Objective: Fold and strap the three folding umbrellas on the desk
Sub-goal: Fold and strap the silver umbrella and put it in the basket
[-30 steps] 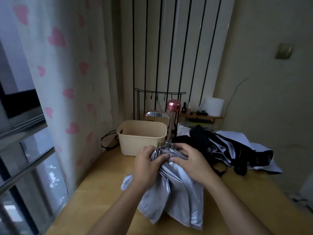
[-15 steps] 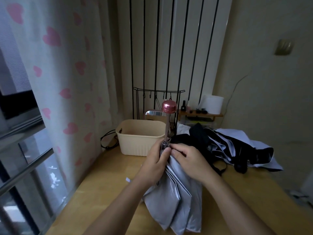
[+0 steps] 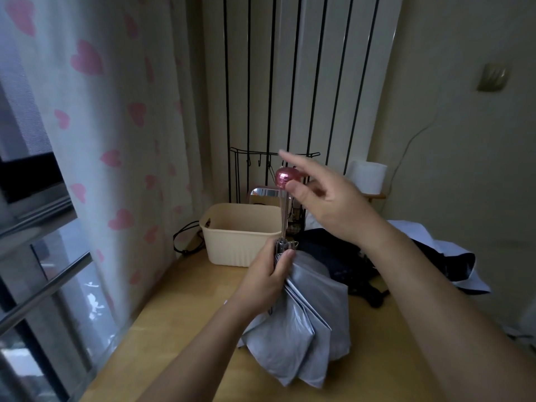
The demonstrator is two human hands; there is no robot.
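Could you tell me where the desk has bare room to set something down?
Bare wood runs along the window side of the wooden desk, in front of the cream ribbed plastic basket. The back right is crowded with black-and-white folding umbrellas.

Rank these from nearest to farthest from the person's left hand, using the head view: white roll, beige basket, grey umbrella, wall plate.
1. grey umbrella: gripped in the left hand at its gathered top.
2. beige basket: on the desk just behind the hand, slightly left.
3. white roll: farther back, to the right.
4. wall plate: high on the right wall.
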